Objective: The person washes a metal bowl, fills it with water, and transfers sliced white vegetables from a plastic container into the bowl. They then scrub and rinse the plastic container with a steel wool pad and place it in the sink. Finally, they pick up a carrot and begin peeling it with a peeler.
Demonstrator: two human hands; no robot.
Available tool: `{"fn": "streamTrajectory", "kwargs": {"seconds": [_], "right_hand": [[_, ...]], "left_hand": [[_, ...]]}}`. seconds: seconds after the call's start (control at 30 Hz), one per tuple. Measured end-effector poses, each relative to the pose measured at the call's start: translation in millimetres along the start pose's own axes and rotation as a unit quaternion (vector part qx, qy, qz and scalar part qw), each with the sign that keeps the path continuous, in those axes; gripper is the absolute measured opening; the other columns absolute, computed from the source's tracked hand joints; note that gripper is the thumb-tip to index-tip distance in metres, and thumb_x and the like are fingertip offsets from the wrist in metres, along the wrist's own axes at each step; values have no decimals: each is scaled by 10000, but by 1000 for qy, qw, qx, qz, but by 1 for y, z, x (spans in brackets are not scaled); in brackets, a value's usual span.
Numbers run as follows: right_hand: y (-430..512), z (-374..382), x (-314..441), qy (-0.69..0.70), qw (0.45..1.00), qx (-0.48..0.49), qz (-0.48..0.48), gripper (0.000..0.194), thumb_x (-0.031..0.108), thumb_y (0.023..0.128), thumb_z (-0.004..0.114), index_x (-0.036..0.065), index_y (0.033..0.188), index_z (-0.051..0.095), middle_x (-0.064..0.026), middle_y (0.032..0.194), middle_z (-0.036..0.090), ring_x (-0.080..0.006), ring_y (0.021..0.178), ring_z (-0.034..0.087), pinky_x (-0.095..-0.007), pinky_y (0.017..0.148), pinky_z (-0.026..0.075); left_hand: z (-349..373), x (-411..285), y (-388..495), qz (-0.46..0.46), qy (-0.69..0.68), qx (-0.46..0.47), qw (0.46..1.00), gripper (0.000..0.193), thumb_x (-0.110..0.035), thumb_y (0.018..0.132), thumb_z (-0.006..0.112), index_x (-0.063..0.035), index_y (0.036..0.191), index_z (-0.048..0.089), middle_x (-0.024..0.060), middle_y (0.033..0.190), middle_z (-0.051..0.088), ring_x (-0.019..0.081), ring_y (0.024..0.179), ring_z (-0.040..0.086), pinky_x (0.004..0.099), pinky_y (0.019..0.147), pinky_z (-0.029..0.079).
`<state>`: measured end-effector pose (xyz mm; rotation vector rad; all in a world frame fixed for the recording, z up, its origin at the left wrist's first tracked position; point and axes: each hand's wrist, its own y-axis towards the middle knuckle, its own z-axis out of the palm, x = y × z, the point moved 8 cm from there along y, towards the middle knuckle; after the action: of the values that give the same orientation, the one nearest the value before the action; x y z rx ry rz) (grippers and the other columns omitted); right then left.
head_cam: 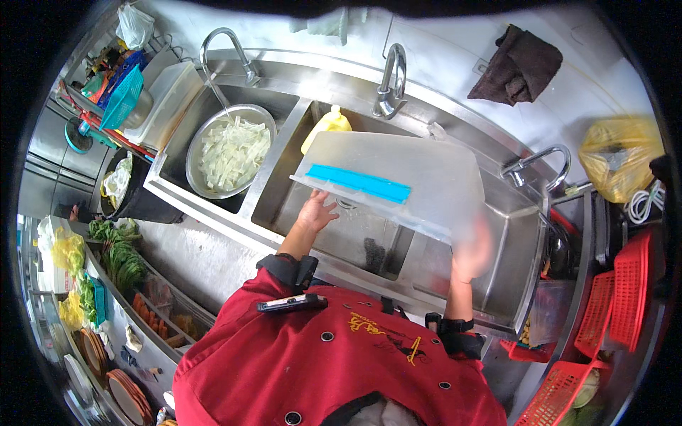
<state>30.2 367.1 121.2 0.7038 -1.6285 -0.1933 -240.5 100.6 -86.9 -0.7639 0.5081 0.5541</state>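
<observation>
A translucent plastic bin or lid with a bright blue strip along one side is held tilted over the stainless steel sink. My right hand, blurred, grips its right end. Below the left end of its rim is my left hand, fingers spread and not wrapped around it; whether the fingertips touch the rim is hard to tell. Under the bin, the middle basin shows a drain and a dark patch. A yellow plastic jug stands behind the bin's left end, partly hidden.
In the left basin sits a steel bowl of pale cut strips, a faucet above it. Two more faucets line the back. Red plastic baskets stand at right. Leafy greens lie at left near a black bin.
</observation>
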Motion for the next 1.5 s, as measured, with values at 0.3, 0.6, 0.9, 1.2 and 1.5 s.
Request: {"fn": "streamTrajectory", "kwargs": {"seconds": [0.3, 0.6, 0.9, 1.2, 1.5], "right_hand": [[-57, -63, -79, 37, 989, -61, 126, 199, -43, 741, 658, 6, 879, 524, -185, 1254, 543, -216, 1082, 549, -312, 914, 425], [-107, -77, -74, -175, 973, 124, 84, 394, 88, 620, 792, 4, 878, 507, -280, 1423, 316, -348, 1213, 476, -367, 965, 401], [-148, -78, -85, -154, 956, 185, 164, 473, 168, 661, 798, 10, 1063, 606, -183, 1095, 605, -319, 1012, 588, -380, 846, 473], [-162, -84, -90, -223, 931, 173, 232, 396, 235, 695, 767, 3, 990, 638, -183, 882, 675, -332, 778, 665, -389, 691, 523], [-173, -64, -100, -245, 938, 183, 161, 449, 217, 664, 745, 26, 1043, 598, -186, 889, 660, -361, 783, 647, -408, 682, 527]], "left_hand": [[94, -5, -50, -54, -123, 32, 990, 775, -412, 936, 472, -83, 1455, 1, 174, 1511, 25, 418, 1341, 224, 587, 1049, 260], [179, -9, -59, 42, -100, 236, 966, 326, -51, 897, 550, -64, 1204, 442, 83, 1125, 570, 246, 1036, 576, 431, 915, 487], [238, 5, -53, 37, 45, 288, 956, 404, -82, 883, 593, -79, 1235, 393, 83, 1135, 572, 239, 1011, 600, 413, 867, 518], [241, 10, -52, 21, 108, 226, 968, 413, -102, 870, 612, -78, 1210, 377, 93, 1087, 582, 260, 955, 617, 421, 805, 530], [243, 31, -68, 20, 21, 175, 984, 359, 29, 806, 584, -37, 1141, 474, 123, 1077, 599, 283, 923, 627, 447, 834, 522]]}}
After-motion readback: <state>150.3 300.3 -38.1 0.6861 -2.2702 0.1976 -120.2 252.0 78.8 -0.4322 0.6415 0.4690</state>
